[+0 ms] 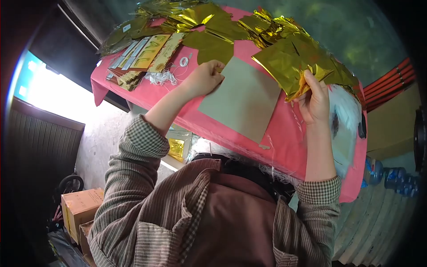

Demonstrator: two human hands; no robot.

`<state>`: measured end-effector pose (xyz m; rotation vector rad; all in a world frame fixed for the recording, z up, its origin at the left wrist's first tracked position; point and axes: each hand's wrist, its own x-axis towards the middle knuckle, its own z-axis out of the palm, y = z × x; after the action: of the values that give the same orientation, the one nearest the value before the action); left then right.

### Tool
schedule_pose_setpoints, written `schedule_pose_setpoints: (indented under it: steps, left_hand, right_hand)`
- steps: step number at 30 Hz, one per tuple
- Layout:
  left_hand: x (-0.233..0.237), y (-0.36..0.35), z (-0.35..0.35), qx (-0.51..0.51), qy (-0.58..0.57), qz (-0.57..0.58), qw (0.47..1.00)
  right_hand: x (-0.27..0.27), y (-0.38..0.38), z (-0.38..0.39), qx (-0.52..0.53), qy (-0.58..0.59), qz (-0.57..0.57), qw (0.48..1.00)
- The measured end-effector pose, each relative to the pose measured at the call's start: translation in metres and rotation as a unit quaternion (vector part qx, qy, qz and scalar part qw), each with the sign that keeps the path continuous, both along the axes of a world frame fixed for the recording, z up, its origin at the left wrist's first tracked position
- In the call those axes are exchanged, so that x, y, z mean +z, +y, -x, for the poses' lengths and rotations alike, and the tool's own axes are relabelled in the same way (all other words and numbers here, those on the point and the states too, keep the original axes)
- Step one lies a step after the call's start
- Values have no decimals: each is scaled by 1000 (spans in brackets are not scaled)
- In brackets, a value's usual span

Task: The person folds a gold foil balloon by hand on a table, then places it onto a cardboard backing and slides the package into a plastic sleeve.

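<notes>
A flat grey board point(242, 95) lies in front of me on the pink-covered table point(191, 120). My left hand point(204, 79) is at its upper left edge, fingers curled in; whether anything is pinched there I cannot make out. My right hand point(315, 95) is closed on the crumpled corner of a shiny gold foil sheet point(289, 62). This sheet overlaps the board's upper right side. More gold foil point(218, 31) spreads across the table beyond the board.
Printed cards point(151, 53) lettered FALL are stacked at the table's left, beside white string point(161, 78) and a small white ring point(183, 61). Clear plastic point(344, 120) lies at the right. Water bottles point(393, 178) and a cardboard box point(82, 207) stand on the floor.
</notes>
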<state>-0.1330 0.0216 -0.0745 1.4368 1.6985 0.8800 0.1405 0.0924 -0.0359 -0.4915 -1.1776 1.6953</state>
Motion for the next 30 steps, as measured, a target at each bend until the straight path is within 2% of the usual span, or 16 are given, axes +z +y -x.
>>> schedule_pose_setpoints:
  steps: [1, 2, 4, 6, 7, 10, 12, 13, 15, 16, 18, 22, 25, 27, 28, 30]
  left_hand:
    - [-7, -3, -3, 2, 70, -58, 996]
    - [-7, -9, -8, 3, 71, -58, 996]
    - [-4, -20, -13, 17, 216, -118, 969]
    - [-10, -24, -6, 7, 259, -131, 957]
    - [-13, -26, -3, -10, 298, -144, 944]
    - [1, -18, 24, 41, 368, -79, 926]
    - [4, -10, 46, 108, 412, -97, 900]
    - [4, -2, 58, 108, 412, -97, 900]
    - [6, 14, 77, 130, 480, -54, 866]
    - [7, 21, 81, 130, 480, -54, 866]
    - [12, 31, 85, 99, 481, 39, 870]
    - [-7, 53, 107, 67, 503, 14, 862]
    - [8, 55, 107, 35, 466, 28, 884]
    - [33, 50, 103, 72, 361, -33, 929]
    - [45, 47, 99, 71, 361, -31, 930]
    - [62, 43, 88, 33, 265, -73, 961]
  right_hand:
    - [-1, -1, -1, 0, -1, 0, 1000]
    - [-1, -4, -2, -10, -19, 4, 1000]
    - [-2, -8, 0, -13, -34, 7, 999]
    - [-3, -10, -3, -11, -74, 4, 997]
    - [-11, -4, -13, 52, -86, -12, 995]
    - [-9, -12, -11, 35, -106, -14, 994]
    - [-7, -15, -10, 22, -109, -10, 994]
    - [-6, -16, -9, 11, -109, -7, 994]
    - [-9, -14, -10, 22, -110, -6, 994]
    - [-9, -12, -11, 32, -110, -6, 993]
    - [-9, -11, -12, 35, -113, -7, 993]
    - [-4, -14, -11, 24, -106, -15, 994]
    - [-3, -12, -18, 8, -102, -24, 994]
    - [-3, -11, -23, 1, -97, -20, 995]
    - [-3, -10, -27, -5, -94, -17, 995]
    - [-4, -6, -34, 11, -97, -14, 995]
